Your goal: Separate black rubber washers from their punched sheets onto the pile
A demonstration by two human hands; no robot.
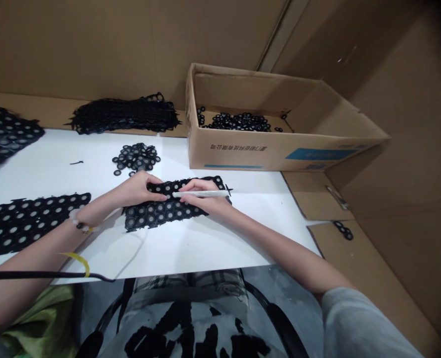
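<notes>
Sheet of black rings with pale centres [155, 215] lies on the white table [224, 246], right of the middle of its near edge and set in from it. The left hand [140, 189] is partly closed, thumb and forefinger spread across the sheet's left part and gripping it. The right hand [207, 196] is curled around a slim white pen-like tool [205, 194], whose tip points left over the sheet; the sheet's far strip seems raised or folded, though the fingers hide too much to be sure.

Just beyond the left hand is a pile of loose rings [136, 158], toward the table's far edge. A second sheet [34, 221] lies by the left edge, and a dark bundle [4, 134] fills the far left corner. Along the far edge sit a black stack [125, 117] and, at the far right corner, an open cardboard box [239, 155] holding more rings [239, 122].
</notes>
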